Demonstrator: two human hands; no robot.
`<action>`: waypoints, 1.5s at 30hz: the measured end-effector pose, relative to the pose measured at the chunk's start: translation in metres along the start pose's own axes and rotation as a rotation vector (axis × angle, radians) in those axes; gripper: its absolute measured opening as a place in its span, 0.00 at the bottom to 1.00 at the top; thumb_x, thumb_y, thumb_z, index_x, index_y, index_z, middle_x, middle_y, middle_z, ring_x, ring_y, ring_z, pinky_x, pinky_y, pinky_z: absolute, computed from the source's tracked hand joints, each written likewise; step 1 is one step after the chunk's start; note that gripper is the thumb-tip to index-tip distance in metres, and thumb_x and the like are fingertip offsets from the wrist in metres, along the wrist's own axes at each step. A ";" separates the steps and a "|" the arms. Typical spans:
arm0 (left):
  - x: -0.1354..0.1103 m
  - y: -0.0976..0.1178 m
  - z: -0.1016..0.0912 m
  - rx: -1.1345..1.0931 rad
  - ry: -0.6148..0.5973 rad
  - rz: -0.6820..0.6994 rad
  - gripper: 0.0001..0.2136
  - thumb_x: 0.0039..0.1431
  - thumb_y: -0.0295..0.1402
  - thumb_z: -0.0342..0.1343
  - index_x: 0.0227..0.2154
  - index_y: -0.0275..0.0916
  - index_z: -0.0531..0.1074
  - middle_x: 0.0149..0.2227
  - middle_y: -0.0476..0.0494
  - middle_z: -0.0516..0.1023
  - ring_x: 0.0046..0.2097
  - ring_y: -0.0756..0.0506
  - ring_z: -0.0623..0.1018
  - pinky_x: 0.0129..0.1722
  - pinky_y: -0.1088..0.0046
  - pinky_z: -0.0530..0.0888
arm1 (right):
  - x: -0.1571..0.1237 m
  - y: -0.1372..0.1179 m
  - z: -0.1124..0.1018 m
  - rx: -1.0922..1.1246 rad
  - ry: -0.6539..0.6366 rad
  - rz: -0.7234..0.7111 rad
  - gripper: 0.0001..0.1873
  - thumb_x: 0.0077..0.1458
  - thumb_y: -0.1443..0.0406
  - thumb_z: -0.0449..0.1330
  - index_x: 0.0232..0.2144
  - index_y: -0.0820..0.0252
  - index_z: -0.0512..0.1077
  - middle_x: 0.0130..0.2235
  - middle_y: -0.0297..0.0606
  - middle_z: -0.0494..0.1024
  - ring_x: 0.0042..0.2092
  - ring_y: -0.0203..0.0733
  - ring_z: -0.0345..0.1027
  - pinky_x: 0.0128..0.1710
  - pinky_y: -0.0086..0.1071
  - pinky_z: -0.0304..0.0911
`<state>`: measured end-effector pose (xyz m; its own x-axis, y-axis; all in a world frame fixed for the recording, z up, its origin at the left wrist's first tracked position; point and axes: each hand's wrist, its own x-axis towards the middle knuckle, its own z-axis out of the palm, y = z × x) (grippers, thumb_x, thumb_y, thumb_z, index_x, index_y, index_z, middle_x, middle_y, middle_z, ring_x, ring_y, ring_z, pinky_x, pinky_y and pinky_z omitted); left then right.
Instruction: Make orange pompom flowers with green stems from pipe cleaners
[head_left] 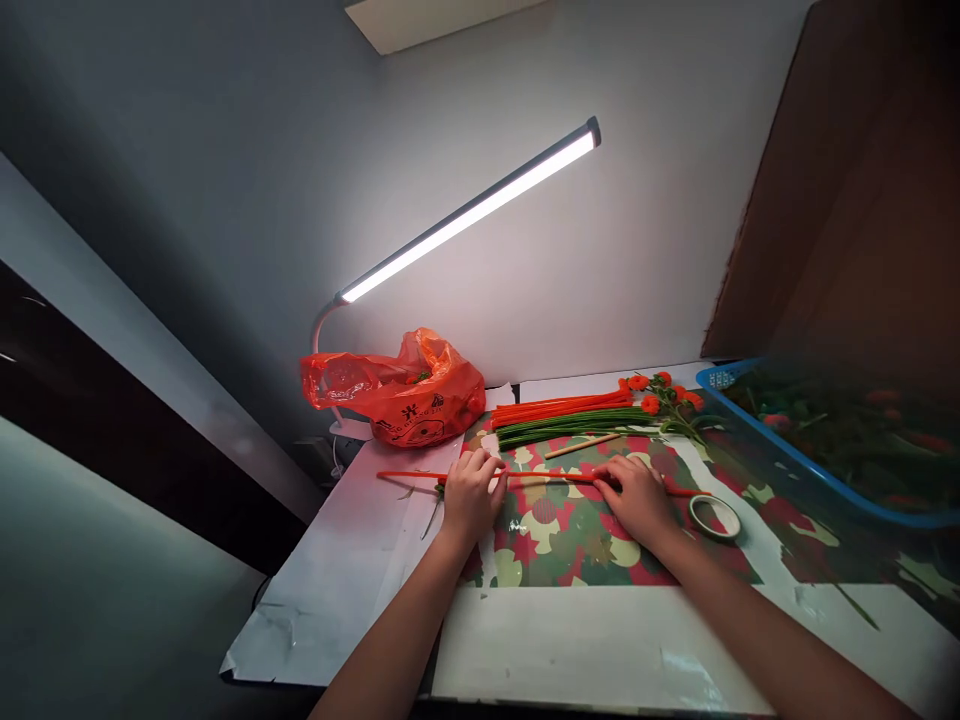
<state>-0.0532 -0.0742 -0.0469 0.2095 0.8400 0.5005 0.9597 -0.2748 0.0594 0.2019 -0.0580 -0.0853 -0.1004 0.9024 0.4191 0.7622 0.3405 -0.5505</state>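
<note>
An orange pipe cleaner [551, 477] runs left to right across the patterned mat, close to its surface. My left hand [474, 490] pinches it left of its middle, and its left end sticks out past that hand. Farther right, my right hand [634, 497] has its fingers closed on the same pipe cleaner, whose other end shows beyond the hand. A roll of pale green tape [715, 517] lies just right of my right hand. Behind the hands rest a bundle of orange pipe cleaners [562, 404], a bundle of green pipe cleaners [574, 428] and a thin wooden stick [583, 446].
Orange flowers on green stems [664, 393] lie at the back right. A blue basket [825, 465] of greenery and flowers stands at the right. An orange plastic bag [427, 400] sits back left, under a lit lamp [472, 210]. Cardboard [832, 200] rises behind the basket.
</note>
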 end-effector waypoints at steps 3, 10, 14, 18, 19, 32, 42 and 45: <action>-0.002 -0.016 -0.009 0.014 -0.015 -0.144 0.08 0.58 0.34 0.50 0.27 0.40 0.70 0.30 0.45 0.74 0.37 0.44 0.73 0.36 0.69 0.65 | 0.002 0.005 0.000 0.014 0.013 0.018 0.09 0.52 0.63 0.54 0.27 0.56 0.74 0.32 0.39 0.76 0.38 0.49 0.65 0.36 0.38 0.55; -0.003 -0.060 -0.033 -0.018 -0.060 -0.344 0.15 0.45 0.41 0.59 0.36 0.39 0.69 0.38 0.43 0.74 0.41 0.41 0.73 0.35 0.69 0.66 | 0.006 0.017 0.003 0.042 0.093 0.066 0.12 0.53 0.60 0.52 0.27 0.58 0.73 0.31 0.41 0.76 0.37 0.49 0.66 0.36 0.38 0.59; -0.003 -0.060 -0.044 -0.160 -0.069 -0.375 0.12 0.47 0.39 0.58 0.34 0.40 0.69 0.38 0.44 0.74 0.43 0.40 0.72 0.38 0.69 0.65 | 0.007 0.022 0.005 0.049 0.131 0.106 0.14 0.53 0.58 0.51 0.29 0.59 0.73 0.33 0.43 0.76 0.36 0.48 0.68 0.36 0.37 0.61; -0.003 -0.053 -0.041 -0.302 -0.187 -0.400 0.06 0.42 0.36 0.61 0.23 0.41 0.71 0.26 0.49 0.75 0.32 0.45 0.73 0.28 0.74 0.61 | 0.006 0.020 0.002 0.050 0.160 0.146 0.15 0.53 0.57 0.51 0.29 0.60 0.73 0.33 0.44 0.77 0.33 0.47 0.68 0.34 0.37 0.61; -0.004 -0.052 -0.038 -0.335 -0.192 -0.413 0.07 0.40 0.35 0.63 0.23 0.41 0.71 0.26 0.49 0.75 0.31 0.45 0.73 0.27 0.74 0.61 | 0.006 0.020 0.001 0.049 0.170 0.154 0.15 0.53 0.57 0.51 0.28 0.60 0.73 0.33 0.44 0.77 0.33 0.47 0.68 0.34 0.37 0.61; 0.008 -0.044 -0.036 -1.191 -0.022 -0.538 0.24 0.43 0.50 0.59 0.38 0.37 0.70 0.30 0.46 0.74 0.26 0.51 0.69 0.25 0.76 0.65 | 0.004 0.001 -0.010 0.012 0.030 -0.077 0.10 0.55 0.63 0.54 0.30 0.53 0.76 0.33 0.36 0.78 0.39 0.46 0.67 0.43 0.41 0.54; -0.006 0.011 -0.022 -1.965 -0.321 -0.903 0.26 0.42 0.40 0.67 0.44 0.40 0.66 0.33 0.46 0.75 0.27 0.53 0.72 0.23 0.81 0.65 | -0.002 0.004 -0.005 -0.191 0.122 -0.175 0.11 0.56 0.66 0.53 0.38 0.56 0.75 0.44 0.43 0.73 0.47 0.51 0.62 0.45 0.45 0.58; -0.011 0.021 -0.020 -1.942 -0.379 -0.823 0.23 0.46 0.40 0.65 0.43 0.41 0.64 0.33 0.47 0.75 0.28 0.52 0.73 0.25 0.79 0.66 | -0.006 -0.006 -0.010 -0.047 0.030 -0.254 0.12 0.57 0.66 0.53 0.42 0.55 0.73 0.44 0.42 0.72 0.47 0.49 0.63 0.47 0.44 0.59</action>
<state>-0.0389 -0.0990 -0.0337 0.2071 0.9500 -0.2336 -0.4772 0.3066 0.8236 0.2045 -0.0682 -0.0779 -0.2737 0.7811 0.5612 0.7440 0.5418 -0.3912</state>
